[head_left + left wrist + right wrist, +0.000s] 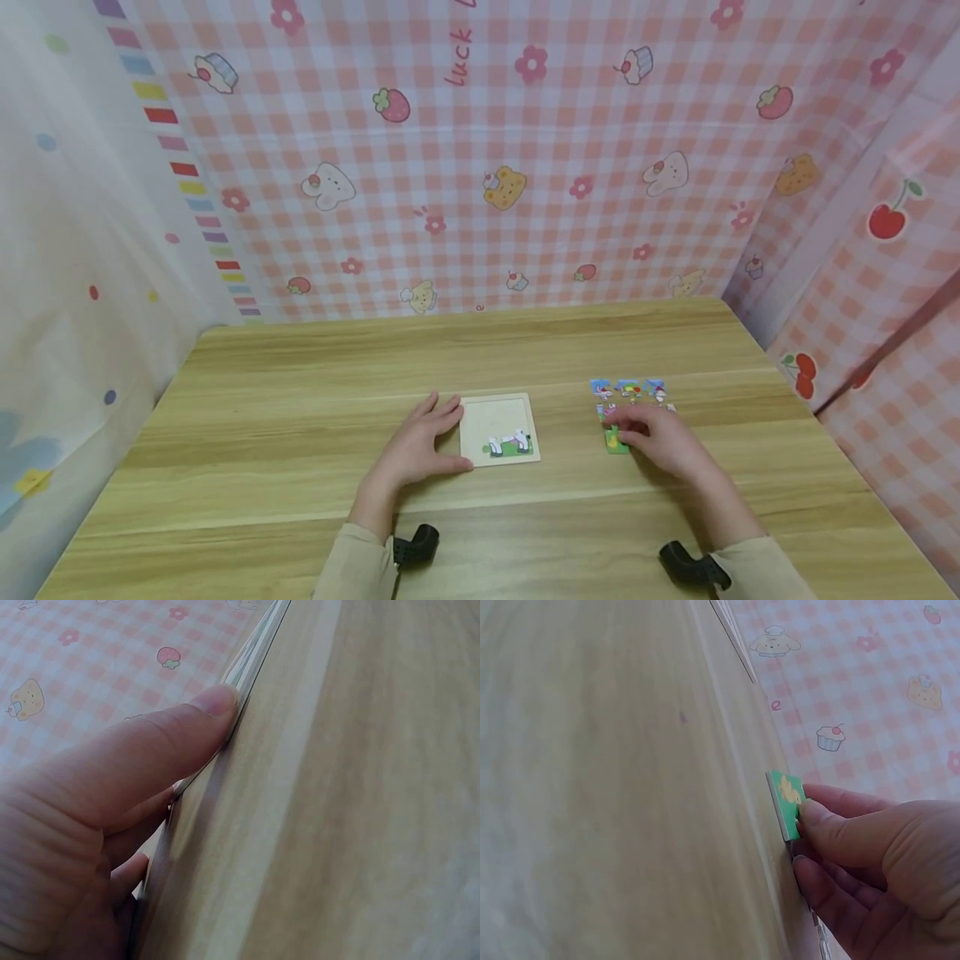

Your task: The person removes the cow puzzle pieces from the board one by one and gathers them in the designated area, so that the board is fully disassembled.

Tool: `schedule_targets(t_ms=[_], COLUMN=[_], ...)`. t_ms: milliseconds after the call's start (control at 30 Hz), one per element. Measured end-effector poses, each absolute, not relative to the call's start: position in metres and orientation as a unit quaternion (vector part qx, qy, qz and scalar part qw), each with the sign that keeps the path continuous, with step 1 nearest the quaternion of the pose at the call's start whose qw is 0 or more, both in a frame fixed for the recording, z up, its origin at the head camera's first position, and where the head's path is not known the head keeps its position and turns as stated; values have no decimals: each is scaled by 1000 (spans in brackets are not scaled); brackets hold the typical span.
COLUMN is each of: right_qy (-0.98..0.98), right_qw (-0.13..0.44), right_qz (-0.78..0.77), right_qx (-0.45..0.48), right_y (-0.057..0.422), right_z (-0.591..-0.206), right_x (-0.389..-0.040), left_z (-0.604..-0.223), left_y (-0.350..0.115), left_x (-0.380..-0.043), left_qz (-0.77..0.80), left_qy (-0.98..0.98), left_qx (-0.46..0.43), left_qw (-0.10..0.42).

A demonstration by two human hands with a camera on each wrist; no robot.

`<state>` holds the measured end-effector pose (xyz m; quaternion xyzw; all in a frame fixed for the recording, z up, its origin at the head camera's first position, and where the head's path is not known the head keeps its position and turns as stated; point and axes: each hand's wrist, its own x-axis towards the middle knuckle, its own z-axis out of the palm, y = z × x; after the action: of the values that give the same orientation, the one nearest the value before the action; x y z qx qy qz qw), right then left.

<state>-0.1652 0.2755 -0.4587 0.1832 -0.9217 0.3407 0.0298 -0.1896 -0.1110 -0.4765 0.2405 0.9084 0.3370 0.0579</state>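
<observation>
A square wooden puzzle tray [492, 414] lies on the table in the head view. Two joined-looking pieces [509, 445] with white animal legs on green sit in its lower right part. My left hand [414, 442] rests at the tray's left side, thumb near the lower corner and fingers near the upper one. In the left wrist view the thumb [172, 735] lies against the tray's edge. My right hand [660, 437] pinches a green puzzle piece [786, 804] with a yellow figure between thumb and fingers. It partly hides the pieces beneath it.
Several colourful puzzle pieces [628, 389] lie in rows beyond my right hand. A wooden table [300, 417] extends around everything, with a pink checked cloth [450, 183] hanging behind it. Black devices [417, 546] are worn at both wrists.
</observation>
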Motion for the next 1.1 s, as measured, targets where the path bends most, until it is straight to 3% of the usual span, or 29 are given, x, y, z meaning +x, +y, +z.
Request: schedule_targets(t_ms=[433,667,933,1100], right_qy=[-917,-903,-888,-878], right_qw=[91,55,7,-16], right_qz=[327,354,371,389], right_qx=[208,236,270,278], right_y=[268,245,208,186], right_z=[-454,-455,-459,-460], right_x=[-164,-167,-172,-177], left_z=[-476,-473,-467,-468], left_y=[-111,-109,-96,-90], left_x=[-189,-188,-183,-181], left_qz=[338,335,340,362], left_qy=[907,909,898,889], left_qx=[245,244,280,279], left_qw=[54,49,-9,-5])
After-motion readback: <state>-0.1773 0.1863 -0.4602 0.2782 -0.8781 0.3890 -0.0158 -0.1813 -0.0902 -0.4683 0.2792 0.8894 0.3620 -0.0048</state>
